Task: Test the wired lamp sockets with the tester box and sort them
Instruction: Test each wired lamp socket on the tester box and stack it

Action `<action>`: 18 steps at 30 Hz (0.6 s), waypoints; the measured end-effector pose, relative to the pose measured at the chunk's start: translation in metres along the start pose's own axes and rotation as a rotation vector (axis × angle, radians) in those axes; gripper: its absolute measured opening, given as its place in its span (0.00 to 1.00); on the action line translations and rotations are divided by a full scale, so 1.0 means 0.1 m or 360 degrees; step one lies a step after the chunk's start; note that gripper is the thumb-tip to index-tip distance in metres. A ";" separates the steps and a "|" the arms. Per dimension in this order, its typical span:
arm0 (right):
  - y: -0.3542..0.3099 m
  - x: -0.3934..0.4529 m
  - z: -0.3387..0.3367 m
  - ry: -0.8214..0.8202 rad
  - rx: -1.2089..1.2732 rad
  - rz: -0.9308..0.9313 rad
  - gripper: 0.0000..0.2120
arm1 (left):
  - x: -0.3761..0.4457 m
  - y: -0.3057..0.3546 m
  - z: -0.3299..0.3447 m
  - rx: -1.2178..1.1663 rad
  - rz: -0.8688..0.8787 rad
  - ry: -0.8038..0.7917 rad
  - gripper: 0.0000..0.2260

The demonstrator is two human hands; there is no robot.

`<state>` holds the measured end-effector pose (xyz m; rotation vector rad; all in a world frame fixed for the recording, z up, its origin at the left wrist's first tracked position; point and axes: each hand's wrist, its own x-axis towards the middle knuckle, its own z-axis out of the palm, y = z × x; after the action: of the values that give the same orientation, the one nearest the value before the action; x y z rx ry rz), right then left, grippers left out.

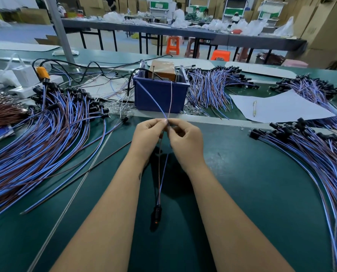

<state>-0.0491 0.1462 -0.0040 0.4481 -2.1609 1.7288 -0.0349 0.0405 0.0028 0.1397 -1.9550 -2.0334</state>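
My left hand (147,135) and my right hand (185,140) meet at the middle of the green table, both pinching the two wires of one wired lamp socket where they cross. Its blue wire (150,97) and brown wire (171,99) reach up to the blue tester box (159,95), their tips at its top rim. The black socket (157,213) hangs below my hands near me, with a small orange glow at its lower end. Big heaps of wired sockets lie at the left (45,138) and at the right (311,150).
More socket bundles (213,85) lie behind the box on the right. A white sheet with a pen (277,108) lies right of the box. White power adapters and an orange plug (42,72) sit at the far left. A long thin rod (75,191) crosses the table.
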 end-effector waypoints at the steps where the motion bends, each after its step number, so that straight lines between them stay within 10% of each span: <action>1: 0.02 0.00 0.00 -0.0020 -0.0004 -0.0011 0.09 | 0.00 0.01 -0.01 -0.0020 -0.0008 0.0009 0.12; 18: 0.07 -0.04 -0.01 -0.0491 0.0026 -0.0011 0.33 | 0.06 0.12 -0.13 -0.1042 -0.0366 0.0277 0.09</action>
<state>-0.0487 0.1486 -0.0114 0.7705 -2.3479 1.7724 -0.0346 0.0258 0.0151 0.3826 -1.1354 -2.5932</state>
